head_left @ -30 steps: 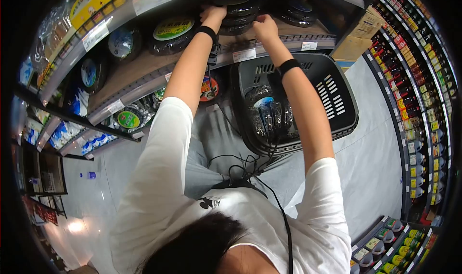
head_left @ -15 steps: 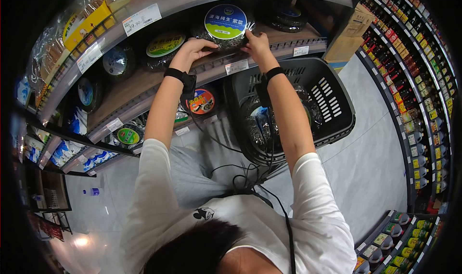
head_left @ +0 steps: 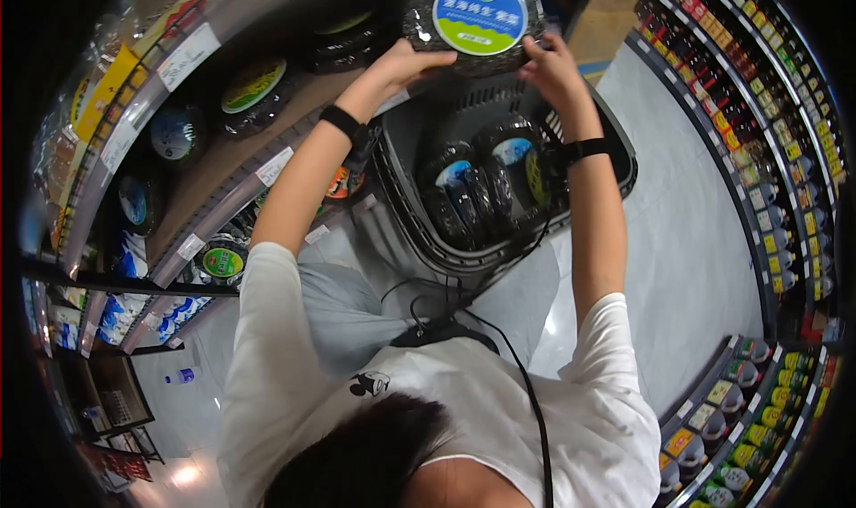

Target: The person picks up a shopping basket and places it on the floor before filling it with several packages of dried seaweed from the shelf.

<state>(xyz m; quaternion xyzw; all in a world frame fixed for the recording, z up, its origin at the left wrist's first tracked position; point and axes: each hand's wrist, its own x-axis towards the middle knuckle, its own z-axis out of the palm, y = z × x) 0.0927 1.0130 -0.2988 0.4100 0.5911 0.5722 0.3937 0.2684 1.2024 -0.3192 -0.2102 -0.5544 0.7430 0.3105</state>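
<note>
A round, black, clear-wrapped pack of dried seaweed (head_left: 481,17) with a blue and green label is held up between both hands. My left hand (head_left: 401,69) grips its near left side, thumb along the lower edge. My right hand (head_left: 555,69) holds the near right side, fingers bent against it. The pack is just past the far rim of a black shopping basket (head_left: 628,165). Inside the basket, similar wrapped black packs (head_left: 459,196) stand on edge, side by side. A black band circles each wrist.
A store shelf (head_left: 192,191) at left carries more round packs, such as one with a green and yellow label (head_left: 254,86). A cardboard box (head_left: 606,13) stands beyond the basket. Black cables (head_left: 513,347) run over my lap. Shelves of bottles (head_left: 749,165) line the right.
Both hands have lifted the seaweed pack off the shelf and carried it right, to the basket's far side. The view has shifted, and the packs inside the basket show more fully.
</note>
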